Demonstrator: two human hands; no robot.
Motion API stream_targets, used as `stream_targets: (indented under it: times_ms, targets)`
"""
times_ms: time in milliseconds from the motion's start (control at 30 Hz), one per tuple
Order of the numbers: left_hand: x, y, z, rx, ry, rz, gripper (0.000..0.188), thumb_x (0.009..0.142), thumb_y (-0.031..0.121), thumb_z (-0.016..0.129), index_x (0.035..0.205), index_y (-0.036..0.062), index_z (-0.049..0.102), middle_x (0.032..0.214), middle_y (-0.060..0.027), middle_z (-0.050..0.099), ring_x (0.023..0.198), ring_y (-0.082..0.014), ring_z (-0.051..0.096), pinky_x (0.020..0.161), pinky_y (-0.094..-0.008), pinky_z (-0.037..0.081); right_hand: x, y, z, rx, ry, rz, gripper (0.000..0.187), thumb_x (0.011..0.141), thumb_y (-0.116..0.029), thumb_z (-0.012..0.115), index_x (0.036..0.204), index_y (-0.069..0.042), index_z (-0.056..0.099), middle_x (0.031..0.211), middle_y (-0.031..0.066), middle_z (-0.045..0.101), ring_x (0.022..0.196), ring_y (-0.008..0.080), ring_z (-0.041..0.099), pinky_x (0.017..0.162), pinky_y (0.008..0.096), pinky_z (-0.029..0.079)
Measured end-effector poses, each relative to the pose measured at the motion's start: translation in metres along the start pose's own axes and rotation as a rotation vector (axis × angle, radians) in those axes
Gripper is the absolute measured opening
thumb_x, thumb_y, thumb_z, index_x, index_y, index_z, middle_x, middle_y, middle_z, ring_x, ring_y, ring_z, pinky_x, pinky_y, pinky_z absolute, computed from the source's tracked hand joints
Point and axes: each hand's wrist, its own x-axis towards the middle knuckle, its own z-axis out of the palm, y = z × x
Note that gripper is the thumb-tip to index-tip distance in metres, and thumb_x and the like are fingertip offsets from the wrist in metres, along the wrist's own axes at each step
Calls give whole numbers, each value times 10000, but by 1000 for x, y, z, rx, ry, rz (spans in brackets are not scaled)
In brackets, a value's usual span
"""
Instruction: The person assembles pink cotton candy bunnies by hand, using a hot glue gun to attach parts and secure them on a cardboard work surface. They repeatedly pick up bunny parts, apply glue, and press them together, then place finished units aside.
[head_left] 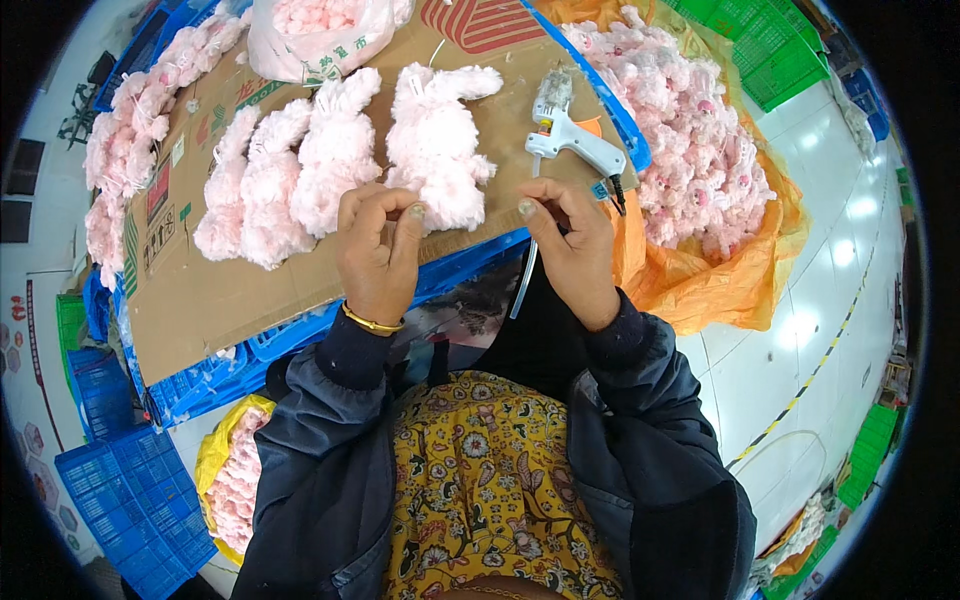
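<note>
Several fluffy pink plush rabbits lie in a row on a flattened cardboard sheet. The rightmost plush rabbit has one ear bent to the right and lies just beyond my hands. My left hand is at its lower left edge, thumb and forefinger pinched together. Over the cardboard's near edge, right of that rabbit, my right hand makes a similar pinch. What either pinch holds, if anything, is too small to make out. A white glue gun lies beyond my right hand. A translucent glue stick hangs beside that hand.
An orange sack full of pink plush pieces stands at the right. At the far edge sits a clear plastic bag of pink pieces. More pink plush lines the left side. Blue crates stand at lower left, green crates at upper right.
</note>
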Motion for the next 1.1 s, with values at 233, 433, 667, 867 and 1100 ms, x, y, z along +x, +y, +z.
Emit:
stream_targets:
  times_ms: [233, 433, 667, 867, 1100]
  targets:
    - [-5, -14, -29, 61, 176, -50, 109, 883, -9, 669, 989, 16, 658, 977, -42, 567, 773, -93, 520, 649, -218, 433, 8, 6, -11, -124, 85, -80, 127, 901, -35, 650, 1027, -28, 670, 924, 89, 627, 810, 173, 608, 726, 280, 488]
    - [2, -35, -71, 276, 197, -63, 276, 843, -6, 704, 1113, 45, 692, 828, -40, 541, 686, -103, 517, 587, -237, 427, 6, 23, -14, 49, 155, 14, 106, 935, -26, 632, 1039, -8, 636, 971, 25, 598, 862, 101, 554, 778, 243, 460]
    - [6, -51, -79, 303, 222, -23, 203, 851, 12, 701, 1052, 40, 701, 827, -55, 564, 677, -119, 537, 602, -251, 445, 7, 24, -9, 96, 111, 30, 127, 949, -33, 623, 1071, 2, 621, 1015, 22, 595, 904, 94, 550, 819, 236, 456]
    - [10, -47, -83, 275, 253, -94, 128, 879, 33, 690, 1007, 26, 694, 853, -69, 580, 676, -130, 564, 606, -261, 466, 6, 31, -13, 98, 138, 47, 131, 956, -39, 616, 1078, 9, 618, 1045, 35, 602, 936, 106, 549, 839, 243, 453]
    - [11, -49, -83, 347, 173, -34, 103, 875, 31, 699, 975, 11, 685, 858, -75, 584, 685, -137, 574, 604, -258, 463, 6, 31, -11, 76, 136, 55, 148, 954, -44, 622, 1093, 8, 618, 1067, 40, 609, 956, 107, 553, 849, 240, 450]
